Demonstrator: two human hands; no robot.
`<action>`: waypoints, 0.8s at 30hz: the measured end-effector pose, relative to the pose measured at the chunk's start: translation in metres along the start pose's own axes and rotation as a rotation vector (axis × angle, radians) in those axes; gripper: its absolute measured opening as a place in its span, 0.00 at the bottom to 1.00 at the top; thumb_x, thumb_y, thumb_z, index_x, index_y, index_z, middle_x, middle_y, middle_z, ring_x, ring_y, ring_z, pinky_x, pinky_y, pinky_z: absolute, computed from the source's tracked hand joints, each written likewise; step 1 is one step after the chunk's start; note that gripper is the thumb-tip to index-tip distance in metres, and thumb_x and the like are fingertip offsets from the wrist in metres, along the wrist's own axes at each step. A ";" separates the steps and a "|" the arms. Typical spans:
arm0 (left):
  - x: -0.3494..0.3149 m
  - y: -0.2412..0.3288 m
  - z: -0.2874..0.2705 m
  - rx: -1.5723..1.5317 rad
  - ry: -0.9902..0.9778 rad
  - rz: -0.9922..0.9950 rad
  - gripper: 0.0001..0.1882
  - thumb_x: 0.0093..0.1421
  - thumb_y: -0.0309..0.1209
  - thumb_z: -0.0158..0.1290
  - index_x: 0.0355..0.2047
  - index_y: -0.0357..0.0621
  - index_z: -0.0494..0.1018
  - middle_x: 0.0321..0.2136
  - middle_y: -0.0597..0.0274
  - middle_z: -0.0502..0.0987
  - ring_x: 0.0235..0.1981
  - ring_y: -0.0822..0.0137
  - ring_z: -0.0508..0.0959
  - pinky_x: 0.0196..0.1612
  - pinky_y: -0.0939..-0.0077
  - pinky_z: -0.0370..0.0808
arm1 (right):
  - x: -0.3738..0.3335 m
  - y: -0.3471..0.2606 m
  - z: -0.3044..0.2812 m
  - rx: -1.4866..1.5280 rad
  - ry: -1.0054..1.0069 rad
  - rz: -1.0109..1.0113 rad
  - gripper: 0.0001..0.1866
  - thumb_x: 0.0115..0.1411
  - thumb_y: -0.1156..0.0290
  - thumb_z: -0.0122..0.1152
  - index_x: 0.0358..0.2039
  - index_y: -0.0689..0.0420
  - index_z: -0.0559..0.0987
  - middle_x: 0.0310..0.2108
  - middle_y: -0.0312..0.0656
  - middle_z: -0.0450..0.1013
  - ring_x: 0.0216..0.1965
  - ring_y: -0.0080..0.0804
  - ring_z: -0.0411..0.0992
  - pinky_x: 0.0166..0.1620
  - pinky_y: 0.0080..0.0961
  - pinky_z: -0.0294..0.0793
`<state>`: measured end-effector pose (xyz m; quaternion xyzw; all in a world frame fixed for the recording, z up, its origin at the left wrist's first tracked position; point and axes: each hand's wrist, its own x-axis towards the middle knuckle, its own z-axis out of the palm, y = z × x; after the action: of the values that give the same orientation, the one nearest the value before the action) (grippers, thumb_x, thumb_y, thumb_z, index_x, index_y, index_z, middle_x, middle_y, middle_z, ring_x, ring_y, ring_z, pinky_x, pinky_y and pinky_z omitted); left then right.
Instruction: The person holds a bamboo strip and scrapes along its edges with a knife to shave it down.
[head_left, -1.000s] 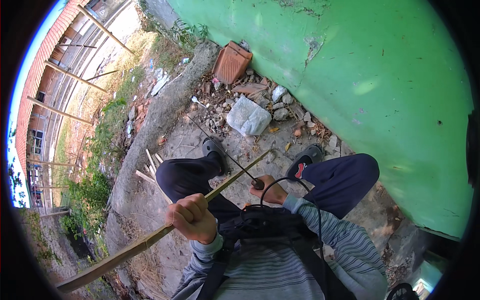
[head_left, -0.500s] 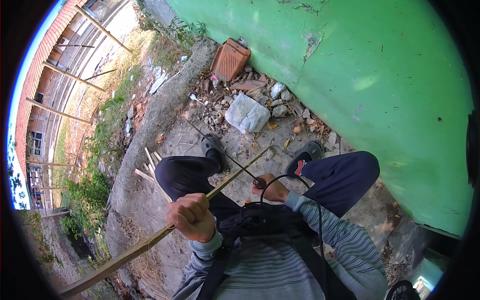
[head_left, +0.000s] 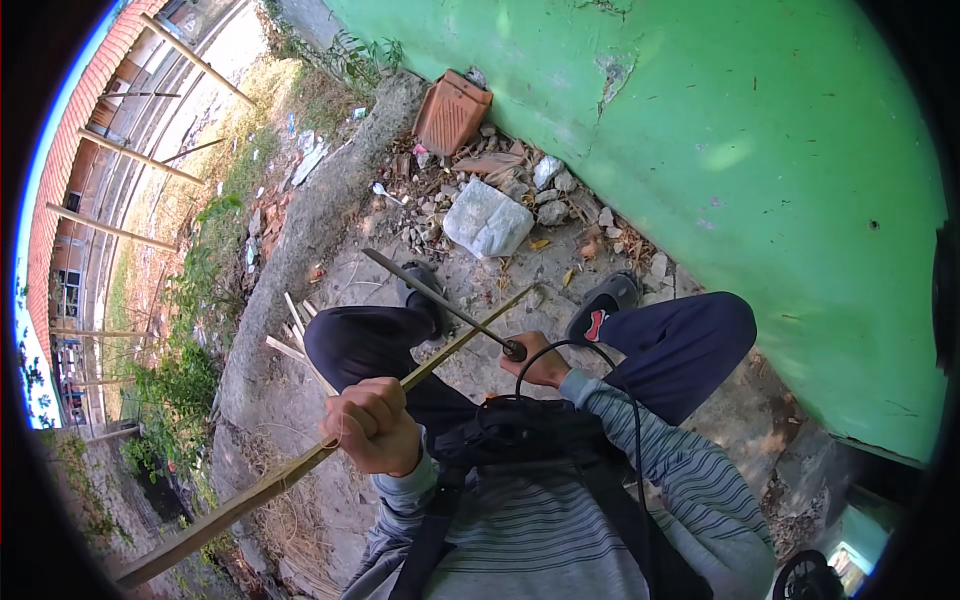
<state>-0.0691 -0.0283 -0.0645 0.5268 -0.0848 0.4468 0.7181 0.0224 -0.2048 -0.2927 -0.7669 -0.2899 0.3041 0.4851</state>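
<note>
My left hand (head_left: 372, 427) is closed in a fist around a long bamboo strip (head_left: 225, 522). The strip runs slantwise from the lower left, between my knees, to a thin tip above the ground. In my right hand (head_left: 542, 362) is the dark handle of a long, narrow knife (head_left: 430, 297). Its blade points up and left and crosses the strip ahead of my left fist; whether the two touch I cannot tell. Thin curled fibres cling to the strip beside my left hand.
Pale split sticks (head_left: 300, 345) lie beyond my left knee. Ahead are a whitish block (head_left: 488, 219), a broken orange roof tile (head_left: 452, 113) and rubble. A green wall (head_left: 720, 180) stands on the right, a low concrete ledge (head_left: 290, 250) on the left. A black cable (head_left: 637, 450) loops near my right arm.
The knife blade has rolled, so its flat now shows wider than the thin line before. My right hand has shifted slightly up and left. My left hand still grips the bamboo strip.
</note>
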 end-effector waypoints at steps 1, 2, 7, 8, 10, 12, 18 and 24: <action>0.003 -0.001 0.005 0.003 -0.024 0.005 0.25 0.74 0.37 0.37 0.16 0.54 0.50 0.09 0.75 0.46 0.10 0.79 0.41 0.14 0.76 0.42 | 0.003 0.021 0.007 0.002 0.072 0.084 0.14 0.51 0.64 0.68 0.26 0.64 0.79 0.24 0.55 0.76 0.27 0.54 0.75 0.35 0.42 0.73; 0.003 -0.002 0.006 -0.002 -0.029 0.007 0.25 0.74 0.37 0.37 0.16 0.54 0.50 0.09 0.75 0.46 0.10 0.79 0.41 0.14 0.76 0.42 | 0.006 0.034 0.008 0.008 0.091 0.153 0.14 0.51 0.64 0.69 0.26 0.64 0.79 0.24 0.55 0.76 0.28 0.53 0.76 0.35 0.41 0.74; 0.001 -0.003 0.007 0.010 0.009 -0.018 0.25 0.73 0.37 0.37 0.15 0.54 0.49 0.08 0.75 0.47 0.10 0.79 0.40 0.14 0.76 0.41 | 0.010 0.063 0.013 0.006 0.141 0.307 0.14 0.50 0.64 0.70 0.27 0.63 0.80 0.25 0.54 0.77 0.30 0.49 0.78 0.36 0.39 0.75; 0.002 -0.004 0.008 0.009 0.007 -0.021 0.25 0.73 0.37 0.37 0.15 0.54 0.49 0.08 0.75 0.47 0.10 0.79 0.40 0.14 0.76 0.41 | 0.010 0.065 0.016 0.019 0.153 0.307 0.14 0.50 0.65 0.69 0.26 0.64 0.79 0.24 0.54 0.77 0.28 0.48 0.77 0.34 0.39 0.74; 0.003 -0.005 0.007 -0.001 -0.023 -0.012 0.25 0.73 0.37 0.37 0.15 0.54 0.49 0.08 0.75 0.47 0.09 0.79 0.41 0.13 0.77 0.42 | 0.009 0.041 0.015 0.051 0.066 0.150 0.15 0.51 0.65 0.69 0.25 0.65 0.77 0.22 0.53 0.74 0.24 0.48 0.72 0.32 0.39 0.71; 0.002 -0.005 0.004 0.000 -0.036 -0.010 0.25 0.73 0.37 0.37 0.15 0.54 0.49 0.08 0.75 0.47 0.09 0.79 0.41 0.13 0.77 0.42 | 0.011 0.028 0.012 0.146 0.085 0.060 0.15 0.51 0.65 0.68 0.24 0.65 0.76 0.20 0.53 0.72 0.22 0.45 0.68 0.31 0.40 0.68; 0.006 -0.002 0.003 -0.018 0.023 0.005 0.26 0.71 0.35 0.39 0.13 0.52 0.48 0.07 0.74 0.48 0.07 0.79 0.44 0.11 0.78 0.42 | 0.030 0.096 0.022 0.108 0.185 0.371 0.15 0.48 0.63 0.69 0.25 0.65 0.79 0.22 0.53 0.76 0.25 0.49 0.75 0.34 0.39 0.73; 0.005 -0.005 0.001 -0.062 0.055 0.002 0.27 0.68 0.32 0.42 0.12 0.51 0.46 0.06 0.72 0.49 0.07 0.79 0.44 0.10 0.79 0.43 | 0.034 0.127 0.024 0.005 0.209 0.360 0.16 0.48 0.63 0.69 0.25 0.65 0.79 0.22 0.52 0.76 0.26 0.42 0.75 0.35 0.38 0.72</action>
<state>-0.0626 -0.0265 -0.0649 0.4917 -0.0795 0.4589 0.7358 0.0452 -0.2117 -0.4246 -0.8326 -0.0952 0.3053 0.4523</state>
